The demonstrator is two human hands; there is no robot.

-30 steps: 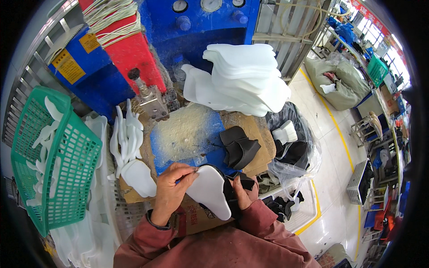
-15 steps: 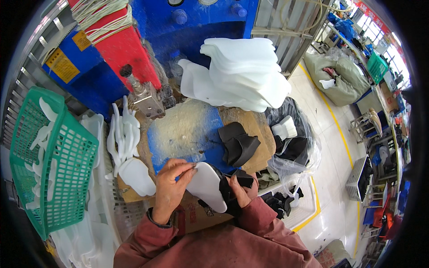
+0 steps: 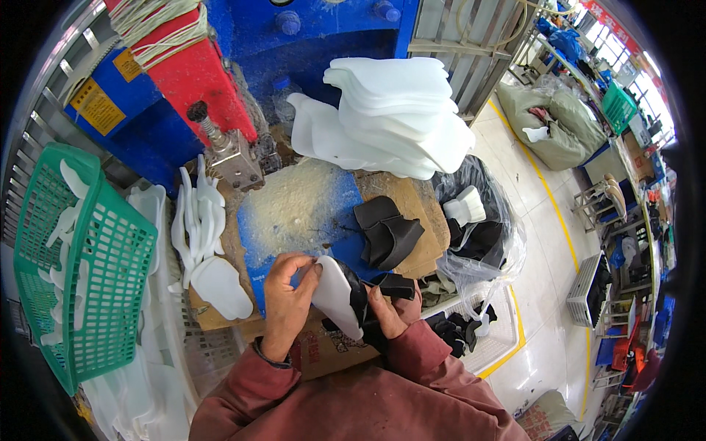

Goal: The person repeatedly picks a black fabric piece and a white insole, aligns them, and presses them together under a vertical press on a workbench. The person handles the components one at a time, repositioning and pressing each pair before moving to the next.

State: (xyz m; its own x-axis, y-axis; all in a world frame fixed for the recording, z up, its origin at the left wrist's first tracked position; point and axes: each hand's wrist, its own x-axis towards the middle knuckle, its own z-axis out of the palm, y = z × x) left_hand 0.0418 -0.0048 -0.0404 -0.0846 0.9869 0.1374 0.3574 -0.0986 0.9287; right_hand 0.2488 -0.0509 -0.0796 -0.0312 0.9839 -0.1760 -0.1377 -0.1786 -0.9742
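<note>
Close in front of me I hold a white, sole-shaped piece (image 3: 337, 295) with glossy black material (image 3: 357, 300) along its right side. My left hand (image 3: 291, 298) pinches its upper tip between thumb and fingers. My right hand (image 3: 390, 312) grips the black side, its thumb on top; a dark flap (image 3: 396, 286) sticks out by that hand. The right fingers are partly hidden. Beyond the right hand lie folded black pieces (image 3: 388, 231) on the work surface. Left of my left hand, a loose white sole-shaped sheet (image 3: 221, 287) lies beside a row of upright white pieces (image 3: 197, 218).
A tall stack of white sheets (image 3: 397, 117) stands at the back. A metal machine head (image 3: 234, 163) under a red arm hangs over the powder-covered blue board (image 3: 290, 209). A green basket (image 3: 110, 257) stands left; a plastic bag (image 3: 507, 235) and a white crate (image 3: 507, 334) are right.
The white piece has been tilted more upright, turning its face to the left and showing more of the black side. My left hand's fingers have moved slightly up with its tip.
</note>
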